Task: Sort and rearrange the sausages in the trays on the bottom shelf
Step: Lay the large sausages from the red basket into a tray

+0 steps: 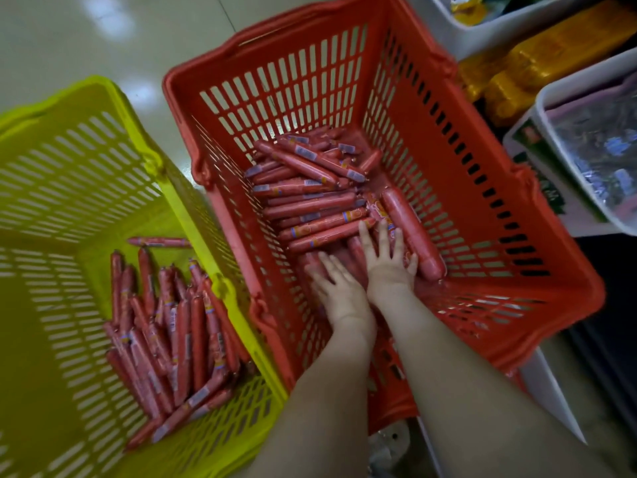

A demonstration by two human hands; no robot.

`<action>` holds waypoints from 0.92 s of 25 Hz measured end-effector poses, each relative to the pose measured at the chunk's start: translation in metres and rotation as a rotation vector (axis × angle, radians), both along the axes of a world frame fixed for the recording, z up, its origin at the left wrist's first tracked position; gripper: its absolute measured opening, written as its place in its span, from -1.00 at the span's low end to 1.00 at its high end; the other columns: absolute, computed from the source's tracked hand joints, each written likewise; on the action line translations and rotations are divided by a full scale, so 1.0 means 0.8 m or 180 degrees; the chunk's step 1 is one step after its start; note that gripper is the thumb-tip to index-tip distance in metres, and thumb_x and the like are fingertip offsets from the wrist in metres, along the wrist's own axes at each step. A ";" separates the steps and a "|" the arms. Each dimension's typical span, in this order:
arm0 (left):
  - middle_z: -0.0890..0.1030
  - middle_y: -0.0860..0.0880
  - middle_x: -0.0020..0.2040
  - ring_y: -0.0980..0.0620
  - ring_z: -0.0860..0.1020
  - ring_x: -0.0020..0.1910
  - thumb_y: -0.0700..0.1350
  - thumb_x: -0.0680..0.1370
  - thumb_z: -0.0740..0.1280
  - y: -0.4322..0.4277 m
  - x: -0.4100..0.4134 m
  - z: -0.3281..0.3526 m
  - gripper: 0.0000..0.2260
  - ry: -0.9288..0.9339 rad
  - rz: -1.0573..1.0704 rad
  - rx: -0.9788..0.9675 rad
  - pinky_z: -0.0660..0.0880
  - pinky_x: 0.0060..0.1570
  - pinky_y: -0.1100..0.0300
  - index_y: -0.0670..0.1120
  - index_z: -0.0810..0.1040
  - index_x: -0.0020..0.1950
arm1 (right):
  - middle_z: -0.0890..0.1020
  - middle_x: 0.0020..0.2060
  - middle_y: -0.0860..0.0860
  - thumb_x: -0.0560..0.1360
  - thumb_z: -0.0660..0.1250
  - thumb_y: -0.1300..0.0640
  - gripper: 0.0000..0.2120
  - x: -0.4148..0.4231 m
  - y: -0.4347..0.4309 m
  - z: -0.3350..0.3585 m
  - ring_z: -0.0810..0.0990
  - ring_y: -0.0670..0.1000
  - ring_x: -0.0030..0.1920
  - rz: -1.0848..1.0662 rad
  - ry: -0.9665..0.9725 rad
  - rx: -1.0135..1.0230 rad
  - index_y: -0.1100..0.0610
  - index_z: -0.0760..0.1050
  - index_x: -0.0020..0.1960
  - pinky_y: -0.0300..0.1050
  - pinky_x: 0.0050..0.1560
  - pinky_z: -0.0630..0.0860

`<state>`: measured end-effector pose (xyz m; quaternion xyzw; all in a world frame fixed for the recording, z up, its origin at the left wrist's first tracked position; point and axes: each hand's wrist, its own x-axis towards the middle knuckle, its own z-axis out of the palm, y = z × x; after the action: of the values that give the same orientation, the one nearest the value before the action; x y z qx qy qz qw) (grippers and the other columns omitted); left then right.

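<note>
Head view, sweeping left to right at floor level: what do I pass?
yellow basket → thin sausages piled in it → red basket → left hand → right hand, both flat on the sausages inside → thick sausage → white tray

Left forearm (331, 391): enters the frame at 6 o'clock and extends toward 12 o'clock. Bare, wrist straight.

Right forearm (465, 391): enters at 5 o'clock and extends toward 11 o'clock. Bare, wrist straight. The two forearms converge toward the hands.

Left hand (336, 284): palm down, back of hand up. Fingers (324, 263) straight, spread, pointing to 11 o'clock. No grip.

Right hand (387, 263): palm down, just beside the left hand at its 2 o'clock and reaching slightly further. Fingers (382, 236) straight, spread, pointing to 12 o'clock. No grip.

Inner edges of the hands meet; thumbs cannot be made out.
</note>
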<state>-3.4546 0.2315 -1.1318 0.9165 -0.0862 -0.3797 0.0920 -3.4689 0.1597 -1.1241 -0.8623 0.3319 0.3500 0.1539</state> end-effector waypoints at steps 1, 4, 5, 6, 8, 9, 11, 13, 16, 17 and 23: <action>0.16 -0.33 0.50 -0.37 0.17 0.45 -0.28 0.60 -0.06 -0.005 -0.004 -0.006 -0.54 -0.0269 -0.0327 -0.0046 0.17 0.40 -0.17 -0.33 0.15 0.50 | -0.47 0.45 -0.04 0.58 0.19 0.09 -0.12 0.000 -0.003 -0.001 -0.39 0.12 0.49 -0.0013 0.0002 0.0071 -0.19 -0.54 0.40 0.27 0.46 -0.10; -0.06 -0.21 0.57 -0.18 0.12 0.50 -0.14 0.66 0.02 -0.003 -0.004 -0.013 -0.49 -0.0482 -0.0673 -0.0300 0.22 0.40 0.02 -0.20 -0.08 0.56 | -0.46 0.46 0.05 0.53 0.23 0.13 -0.06 -0.004 -0.015 -0.001 -0.41 0.14 0.48 0.0356 -0.0034 0.0130 -0.11 -0.55 0.41 0.15 0.48 -0.22; -0.07 -0.20 0.57 -0.19 0.14 0.48 -0.12 0.66 0.05 -0.001 0.002 -0.011 -0.47 -0.0465 -0.0383 -0.0171 0.24 0.37 0.01 -0.13 -0.10 0.57 | -0.44 0.46 0.11 0.48 0.28 0.18 0.01 -0.005 -0.018 0.002 -0.41 0.14 0.48 0.0524 -0.0045 0.0119 -0.07 -0.56 0.42 0.10 0.47 -0.27; -0.06 -0.22 0.56 -0.23 0.18 0.45 -0.10 0.64 0.07 0.004 0.002 -0.013 -0.44 -0.0441 -0.0203 -0.0042 0.26 0.35 -0.02 -0.07 -0.13 0.58 | -0.42 0.46 0.14 0.45 0.31 0.20 0.05 -0.006 -0.021 0.004 -0.42 0.13 0.47 0.0643 -0.0068 0.0125 -0.03 -0.55 0.43 0.05 0.46 -0.30; -0.01 -0.24 0.55 -0.25 0.30 0.32 -0.15 0.62 0.06 0.008 0.000 -0.012 -0.38 -0.0272 -0.0345 0.0074 0.30 0.26 -0.02 -0.06 -0.25 0.56 | -0.40 0.47 0.14 0.43 0.35 0.18 0.09 -0.008 -0.024 0.005 -0.42 0.11 0.47 0.0676 -0.0160 0.0171 -0.03 -0.55 0.44 0.05 0.46 -0.31; 0.04 -0.25 0.53 -0.23 0.33 0.27 -0.16 0.61 0.08 0.008 0.000 -0.012 -0.34 -0.0127 -0.0485 0.0141 0.31 0.24 0.01 -0.06 -0.30 0.55 | -0.39 0.48 0.11 0.42 0.37 0.18 0.10 -0.008 -0.025 0.005 -0.41 0.08 0.48 0.0586 -0.0204 0.0258 -0.06 -0.54 0.44 0.09 0.47 -0.28; 0.17 -0.31 0.42 -0.21 0.36 0.25 -0.13 0.60 0.19 -0.001 0.006 0.010 -0.26 0.0198 -0.0259 0.0233 0.33 0.26 0.02 0.07 -0.29 0.55 | -0.35 0.51 0.02 0.42 0.38 0.18 0.10 -0.006 -0.028 0.005 -0.37 0.04 0.50 0.0292 -0.0339 0.0493 -0.12 -0.52 0.44 0.14 0.47 -0.21; 0.23 -0.32 0.36 -0.23 0.38 0.27 -0.10 0.58 0.26 -0.014 0.017 0.029 -0.24 0.0479 0.0239 0.0191 0.37 0.25 0.00 0.19 -0.23 0.54 | -0.27 0.53 -0.02 0.45 0.37 0.18 0.07 -0.002 -0.032 0.005 -0.30 0.04 0.52 -0.0049 -0.0590 0.0666 -0.14 -0.48 0.46 0.13 0.47 -0.16; 0.41 -0.24 0.33 -0.15 0.55 0.03 -0.24 0.51 0.33 -0.025 0.040 0.074 -0.16 0.1429 0.1335 -0.0703 0.58 -0.03 -0.01 0.13 -0.17 0.56 | -0.11 0.54 0.08 0.44 0.42 0.14 0.03 0.005 -0.042 0.003 -0.08 0.13 0.53 -0.0996 -0.1305 0.0775 -0.06 -0.35 0.52 0.09 0.49 -0.03; 0.49 -0.18 0.25 -0.09 0.56 -0.13 -0.32 0.50 0.31 -0.022 0.048 0.098 -0.18 0.1787 0.1759 -0.1103 0.60 -0.26 0.01 0.11 -0.09 0.57 | -0.03 0.53 0.13 0.42 0.45 0.14 0.03 0.006 -0.046 0.004 0.00 0.16 0.52 -0.1336 -0.1542 0.0771 -0.01 -0.27 0.54 0.07 0.49 0.04; 0.68 0.07 -0.06 0.03 0.58 -0.26 -0.37 0.39 0.39 0.072 0.057 0.204 -0.10 0.1229 0.1129 -0.2352 0.58 -0.17 0.02 0.45 0.15 0.41 | 0.30 0.40 0.20 0.42 0.44 -0.02 -0.24 0.011 -0.054 0.003 0.24 0.19 0.42 -0.1134 -0.0860 0.0288 0.25 0.15 0.44 -0.07 0.40 0.13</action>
<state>-3.4089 0.2891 -0.9686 0.7351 -0.0388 -0.4658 0.4910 -3.4602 0.1169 -1.1215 -0.8213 0.4394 0.2132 0.2948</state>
